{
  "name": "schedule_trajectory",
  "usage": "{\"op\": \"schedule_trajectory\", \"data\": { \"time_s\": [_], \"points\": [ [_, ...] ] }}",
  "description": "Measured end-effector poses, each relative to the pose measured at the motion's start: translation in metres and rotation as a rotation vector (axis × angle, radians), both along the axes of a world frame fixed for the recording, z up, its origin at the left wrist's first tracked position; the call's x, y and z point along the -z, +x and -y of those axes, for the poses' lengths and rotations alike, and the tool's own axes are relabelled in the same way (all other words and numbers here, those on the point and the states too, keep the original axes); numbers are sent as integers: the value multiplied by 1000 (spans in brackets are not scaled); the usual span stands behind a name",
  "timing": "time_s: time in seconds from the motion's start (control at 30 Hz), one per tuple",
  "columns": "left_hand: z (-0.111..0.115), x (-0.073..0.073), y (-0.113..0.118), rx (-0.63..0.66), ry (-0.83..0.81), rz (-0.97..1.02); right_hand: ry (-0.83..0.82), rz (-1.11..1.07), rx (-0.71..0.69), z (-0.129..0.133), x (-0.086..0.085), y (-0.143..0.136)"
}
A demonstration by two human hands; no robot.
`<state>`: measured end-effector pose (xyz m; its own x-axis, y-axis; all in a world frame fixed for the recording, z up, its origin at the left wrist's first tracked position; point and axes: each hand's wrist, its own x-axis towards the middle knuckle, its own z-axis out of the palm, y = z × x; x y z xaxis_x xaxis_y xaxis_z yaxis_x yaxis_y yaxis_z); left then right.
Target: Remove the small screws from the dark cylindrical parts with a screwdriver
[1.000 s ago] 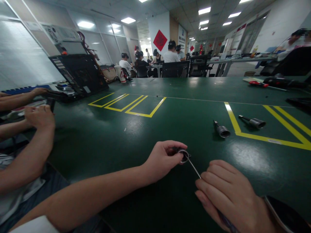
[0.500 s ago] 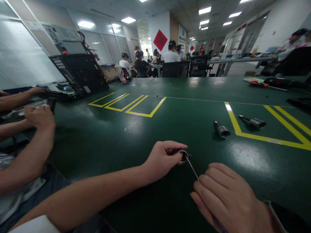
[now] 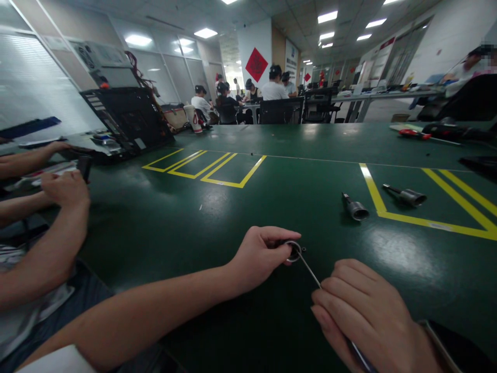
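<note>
Near the middle of the green table [image 3: 163, 223], my left hand [image 3: 260, 259] grips a small round metal cup [image 3: 294, 250] between thumb and fingers, its opening facing me. My right hand [image 3: 365, 311] is closed around a screwdriver [image 3: 309, 269] whose thin shaft points up and left, with its tip inside the cup's opening. A tiny dark ring-like piece [image 3: 304, 249] shows just right of the cup. Beyond my right hand lie two metal cup-shaped parts with dark shanks, one [image 3: 357, 210] outside the yellow tape and one [image 3: 412, 197] inside it.
Yellow tape outlines [image 3: 223, 182] mark the table. At the left, another person's hands [image 3: 66, 189] hold a dark object. A black device [image 3: 132, 116] stands at the back left. A red-handled screwdriver [image 3: 413, 134] and dark tools lie at the back right.
My right hand has shifted slightly to the right and turned a little, showing more of the screwdriver's handle below it. The left hand and the cup are almost unmoved.
</note>
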<state>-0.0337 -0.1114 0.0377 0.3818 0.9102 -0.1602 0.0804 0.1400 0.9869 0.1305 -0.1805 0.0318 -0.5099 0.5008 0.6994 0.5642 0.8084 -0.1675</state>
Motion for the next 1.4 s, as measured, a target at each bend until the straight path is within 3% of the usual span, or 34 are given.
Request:
{"op": "schedule_trajectory", "data": {
  "time_s": [0.23, 0.4, 0.47, 0.53, 0.67, 0.8, 1.2, 1.4],
  "points": [
    [0, 0, 1, -1, 16, -28, 18, 53, 23, 2, 2, -4],
    [-3, 1, -1, 3, 24, -18, 9, -59, -32, 4, -10, 4],
    [-7, 2, -3, -16, 26, 35, -90, -181, 11, 1, -15, 11],
    [-12, 4, -5, -45, 30, 86, -292, -332, 148, -4, -15, 18],
    [-17, 6, -7, -71, 39, 134, -705, -533, 353, -19, -3, 26],
    [-16, 4, -6, -26, 4, 203, -864, -558, 407, -27, 7, 28],
    [-12, 0, -5, -36, -118, 240, -826, -364, 408, -29, -8, 23],
    [-12, 2, -6, -3, -120, 262, -633, -254, 336, -24, -8, 20]
  ]
}}
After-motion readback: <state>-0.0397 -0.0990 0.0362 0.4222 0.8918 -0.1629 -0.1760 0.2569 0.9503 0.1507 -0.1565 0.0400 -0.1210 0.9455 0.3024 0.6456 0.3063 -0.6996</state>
